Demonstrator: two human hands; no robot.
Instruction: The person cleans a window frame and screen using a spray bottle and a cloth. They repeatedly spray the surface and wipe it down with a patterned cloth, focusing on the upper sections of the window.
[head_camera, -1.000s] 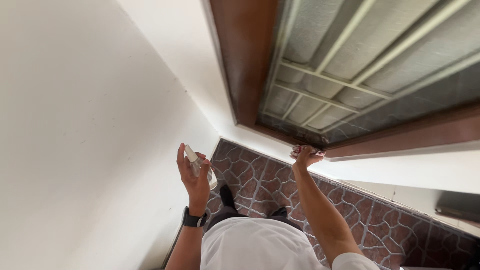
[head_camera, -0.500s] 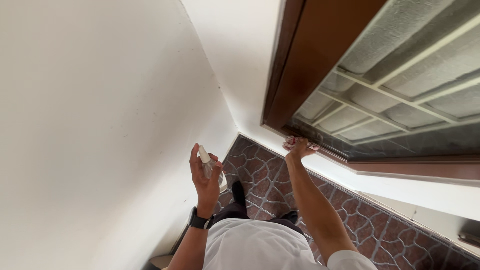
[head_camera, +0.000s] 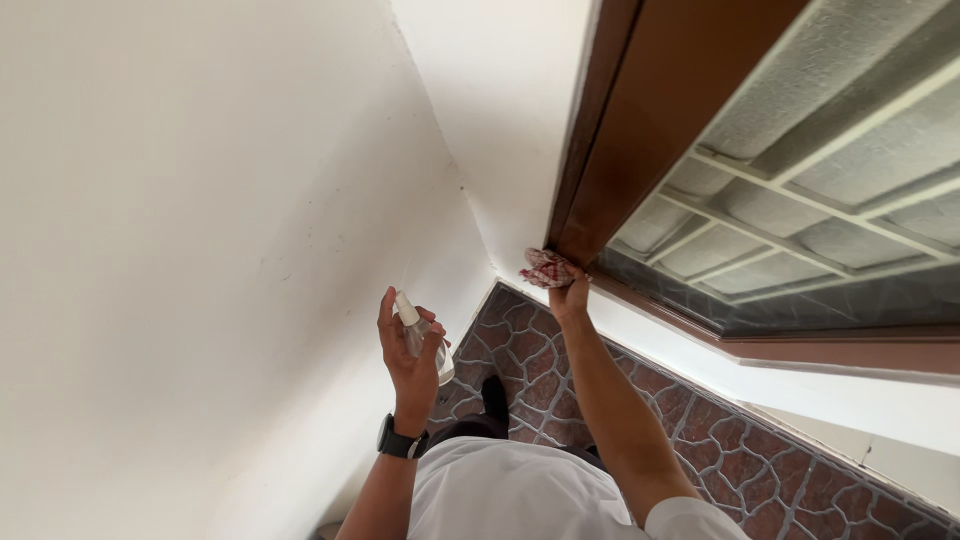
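- White walls (head_camera: 200, 200) meet in a corner, and down below is a floor (head_camera: 760, 470) of reddish-brown stones with grey lines between them
- On the right, the head view shows a window with a brown wooden frame (head_camera: 640, 130) and bumpy glass (head_camera: 830, 130) with pale bars behind it
- Under the window runs a white ledge (head_camera: 800, 390)
- Up at the bottom corner of the frame is the right hand (head_camera: 568, 296); its grip is closed around a red and white cloth (head_camera: 547, 268)
- That cloth is bunched up and pressed on the corner of the frame, right where the wood meets the wall
- Away from the window, near the left wall, is the left hand (head_camera: 408, 355); its grip is wrapped around a small clear spray bottle (head_camera: 420, 335) with a white top
- Its top points up and the bottle is held in the air, touching no wall
- A black watch (head_camera: 398, 442) sits on the left wrist
- At the bottom you can see a white shirt (head_camera: 510, 495) and a dark shoe (head_camera: 494, 395) on the floor
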